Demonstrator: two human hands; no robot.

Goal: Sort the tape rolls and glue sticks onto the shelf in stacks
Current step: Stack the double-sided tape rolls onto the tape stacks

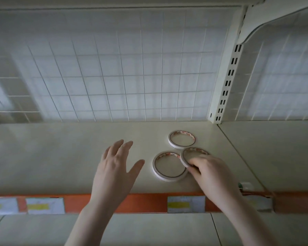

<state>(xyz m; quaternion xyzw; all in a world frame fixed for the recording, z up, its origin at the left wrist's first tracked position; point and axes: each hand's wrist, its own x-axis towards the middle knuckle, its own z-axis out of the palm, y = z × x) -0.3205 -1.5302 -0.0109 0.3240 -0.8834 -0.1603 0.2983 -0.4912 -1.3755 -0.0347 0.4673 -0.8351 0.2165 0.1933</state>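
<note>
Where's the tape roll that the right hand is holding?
The held tape roll is on the shelf, right of centre, its edge overlapping the near tape roll, just in front of the far tape roll.

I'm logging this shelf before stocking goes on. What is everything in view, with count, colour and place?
Tape rolls: three, white rims with red-printed cores. Back roll lies flat on the shelf, right of centre; front roll lies flat nearer the edge; held roll is tilted, overlapping the front roll's right side.
Shelf: one, cream, across the middle.
Edge strip: one, orange, along the shelf front.
Labels: at least four, pale with yellow bars, on the strip.
Wire grid: white, behind the shelf.
Upright: one, white, slotted, at back right.
Glue sticks: none visible.
Left hand: open, over the shelf, touching nothing.
Right hand: pinches the held roll.
</note>
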